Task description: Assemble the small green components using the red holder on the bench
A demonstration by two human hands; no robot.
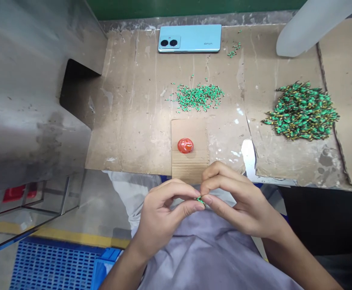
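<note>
A small green part (200, 200) sits at the meeting fingertips of both hands, just in front of the table edge. My left hand (168, 207) is closed, pinching it between thumb and forefinger. From the other side, my right hand (239, 197) is closed too, thumb and forefinger tips pressed together at the part's upper end. The fingers cover most of the part, so its exact shape is hidden. Beyond the hands, a round, glossy red dish (185, 146) rests on a small cardboard piece (190, 127).
Tiny green parts (199, 97) lie scattered mid-table; a taller heap of green, black and yellow parts (304, 110) lies right. At the back is a light blue phone (194, 38). A metal housing (33, 92) borders the left; a pale tube (308, 26) reaches in at upper right.
</note>
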